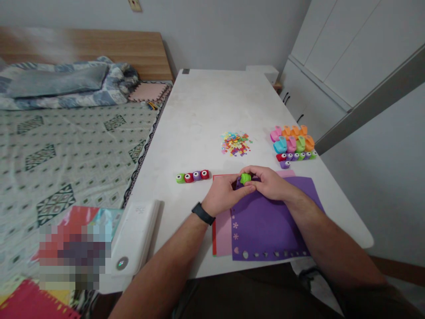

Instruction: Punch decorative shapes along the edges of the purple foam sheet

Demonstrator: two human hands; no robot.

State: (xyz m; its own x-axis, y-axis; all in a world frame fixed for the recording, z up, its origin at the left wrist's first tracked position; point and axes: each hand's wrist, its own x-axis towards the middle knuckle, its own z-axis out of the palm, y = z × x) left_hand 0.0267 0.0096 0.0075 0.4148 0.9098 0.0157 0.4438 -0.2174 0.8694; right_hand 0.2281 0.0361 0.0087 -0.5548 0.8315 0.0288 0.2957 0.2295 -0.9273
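A small bright green craft punch [245, 178] sits between my two hands at the upper left edge of a purple sheet [268, 221]. My right hand [268, 182] has its fingers curled round the punch. My left hand [227, 193] grips the sheet's corner beside it, the thumb lying across the purple surface; its fingertips are partly hidden. Punched shapes, flowers among them, run along the sheet's left and bottom edges. Beneath it lie a pink sheet [223, 239] and a red sheet [214, 235].
Ahead lies a pile of colourful paper cutouts [236, 144]. Left of my hands stands a row of small punches [192, 176]; larger punches [292, 144] and more small ones line the right side. A white device [136, 235] occupies the table's near left corner, beside a bed [83, 146].
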